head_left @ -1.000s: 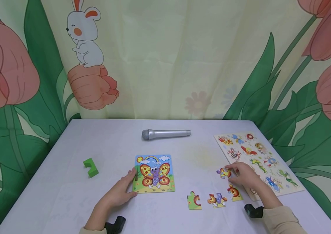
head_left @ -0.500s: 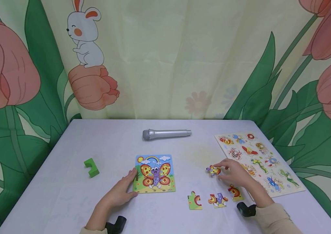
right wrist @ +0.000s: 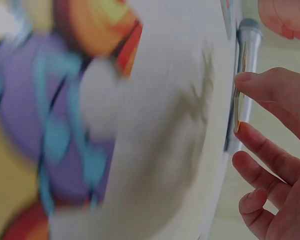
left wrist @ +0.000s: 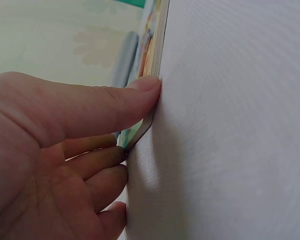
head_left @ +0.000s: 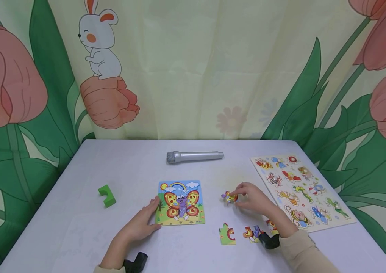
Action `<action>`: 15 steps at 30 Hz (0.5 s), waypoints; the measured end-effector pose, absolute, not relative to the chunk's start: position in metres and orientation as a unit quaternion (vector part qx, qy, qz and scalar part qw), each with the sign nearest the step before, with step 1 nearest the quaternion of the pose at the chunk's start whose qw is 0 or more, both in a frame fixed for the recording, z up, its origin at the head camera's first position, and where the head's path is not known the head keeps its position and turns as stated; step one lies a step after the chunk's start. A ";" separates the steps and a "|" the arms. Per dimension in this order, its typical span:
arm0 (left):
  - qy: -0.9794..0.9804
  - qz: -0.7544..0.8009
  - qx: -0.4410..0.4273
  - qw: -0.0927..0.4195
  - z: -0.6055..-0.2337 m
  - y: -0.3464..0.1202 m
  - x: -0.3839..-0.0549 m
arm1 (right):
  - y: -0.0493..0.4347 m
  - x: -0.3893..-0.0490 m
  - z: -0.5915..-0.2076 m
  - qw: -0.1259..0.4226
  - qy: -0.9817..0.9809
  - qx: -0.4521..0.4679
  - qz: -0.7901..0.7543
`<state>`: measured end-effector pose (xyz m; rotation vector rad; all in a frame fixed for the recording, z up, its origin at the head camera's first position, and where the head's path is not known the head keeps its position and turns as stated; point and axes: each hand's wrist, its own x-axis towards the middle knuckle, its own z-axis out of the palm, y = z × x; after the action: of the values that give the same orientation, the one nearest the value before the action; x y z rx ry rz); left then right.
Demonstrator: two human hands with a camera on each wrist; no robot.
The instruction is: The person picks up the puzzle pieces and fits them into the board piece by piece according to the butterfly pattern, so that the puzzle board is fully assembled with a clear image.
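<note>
My left hand (head_left: 141,222) rests at the lower left corner of a square butterfly picture board (head_left: 180,203), its fingers along the left edge. In the left wrist view the thumb (left wrist: 115,107) touches the board's near edge. My right hand (head_left: 252,199) pinches a small yellow and purple jigsaw piece (head_left: 227,196) just right of the board. The right wrist view has this piece edge-on, thin between thumb and fingers, off the table. Several loose jigsaw pieces lie below that hand: a green one (head_left: 227,234) and a purple one (head_left: 255,232), partly behind the wrist camera.
A silver microphone (head_left: 196,156) lies behind the butterfly board. At the right stands a large flat board of insect pictures (head_left: 302,191), partly beneath the right forearm's line. A green block (head_left: 107,195) is on the left of the white table.
My right hand has carried the jigsaw piece left from the insect board toward the butterfly board. My left hand and the butterfly board stay in place.
</note>
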<state>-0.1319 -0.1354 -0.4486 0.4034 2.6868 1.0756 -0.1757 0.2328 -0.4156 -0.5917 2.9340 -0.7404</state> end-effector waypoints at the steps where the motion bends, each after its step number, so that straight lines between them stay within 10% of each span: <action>1: 0.914 0.365 0.137 0.110 -0.449 -0.136 -0.132 | 0.227 -0.176 -0.415 0.030 0.950 -0.195 -0.241; 15: 0.914 0.364 0.139 0.111 -0.450 -0.136 -0.132 | 0.158 -0.182 -0.415 0.061 0.938 -0.234 -0.250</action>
<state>-0.1323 -0.1356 -0.4498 0.4088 2.6850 1.0702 -0.1815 0.1582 -0.4147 -0.7081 2.8366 -0.7562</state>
